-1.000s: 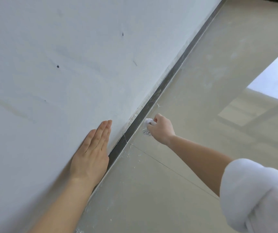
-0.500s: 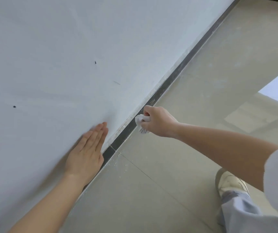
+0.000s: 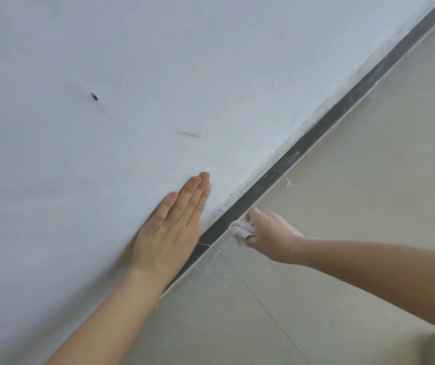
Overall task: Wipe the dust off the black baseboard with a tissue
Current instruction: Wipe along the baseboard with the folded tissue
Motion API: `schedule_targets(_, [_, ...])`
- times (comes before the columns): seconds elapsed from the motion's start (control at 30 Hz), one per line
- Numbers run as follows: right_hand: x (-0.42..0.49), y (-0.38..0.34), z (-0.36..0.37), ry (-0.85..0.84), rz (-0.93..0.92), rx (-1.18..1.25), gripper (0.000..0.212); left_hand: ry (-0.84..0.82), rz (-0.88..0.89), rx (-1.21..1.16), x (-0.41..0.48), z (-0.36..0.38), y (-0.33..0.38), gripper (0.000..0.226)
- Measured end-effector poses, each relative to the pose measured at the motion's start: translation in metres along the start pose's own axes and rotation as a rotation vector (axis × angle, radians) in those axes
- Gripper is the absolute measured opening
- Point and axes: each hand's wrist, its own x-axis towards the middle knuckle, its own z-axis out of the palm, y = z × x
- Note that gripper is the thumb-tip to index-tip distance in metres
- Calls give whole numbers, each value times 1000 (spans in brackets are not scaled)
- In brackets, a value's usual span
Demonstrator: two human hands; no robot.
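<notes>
My left hand (image 3: pixel 170 227) is flat on the white wall (image 3: pixel 105 75), palm down, fingers straight and pressed together, pointing up along the wall. Heel of the hand sits just above the black baseboard (image 3: pixel 316 133), its edge overlapping the strip's top line.

My right hand (image 3: pixel 270 233) is curled closed around a crumpled white tissue (image 3: pixel 241 227), thumb on top of the wad. Tissue sticks out of the fist on the wall side and touches the baseboard's lower edge, right where it meets the floor (image 3: pixel 369 206). Contact point is just right of my left hand, slightly above the thin vertical seam in the baseboard (image 3: pixel 205 244).

Baseboard runs as a diagonal from lower left to upper right, between wall and beige floor tile. Pale dusty smears show on it further up, past the tissue; white residue runs along its top edge against the wall. The section beside my left hand looks darker and cleaner.

White crumbs and specks lie on the floor near the seam and along the grout line (image 3: pixel 258 304), another small clump further up beside the baseboard.

Wall has a small dark mark (image 3: pixel 94 96) and a thin scuff (image 3: pixel 188 134), both well above my left hand.
</notes>
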Motion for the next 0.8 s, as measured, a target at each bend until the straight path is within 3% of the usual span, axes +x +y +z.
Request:
schedule_targets(0.13, [25,1,50,-95,-2,59,18,29,-31,85,2,6,2,65])
schedule_targets(0.33, [26,-22,89,-51,-86,29,31,-5,-54,111,2,1,8,67])
schedule_targets(0.63, [28,8,58,242,-77,218,23,1,-115,85,4,2,13,65])
schedule_targets(0.8, [41,37,25,474,109,391,17,-12,-136,62,3,3,16,67])
